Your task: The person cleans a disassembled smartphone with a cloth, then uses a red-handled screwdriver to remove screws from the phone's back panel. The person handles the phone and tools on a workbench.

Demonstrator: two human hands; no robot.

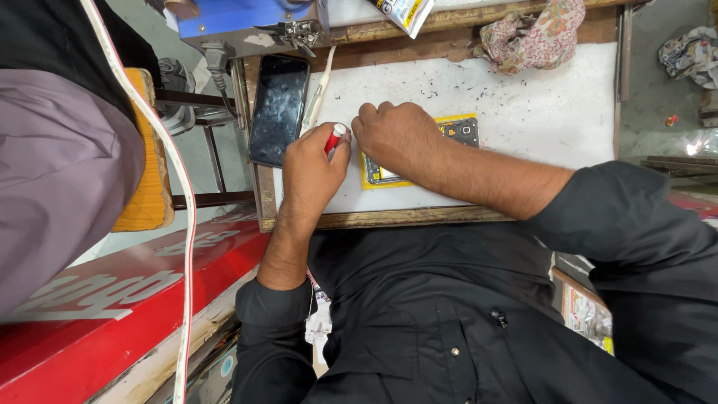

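Two hands curled, left hand (pixel 314 161) gripping red tube (pixel 333 139)

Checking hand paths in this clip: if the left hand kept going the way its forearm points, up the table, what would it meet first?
Probably the white tool lying beside the dark phone; the left hand points toward them, though height is unclear.

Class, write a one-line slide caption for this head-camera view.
Left hand holds a red tube while right hand presses a yellow-framed phone on a white table.
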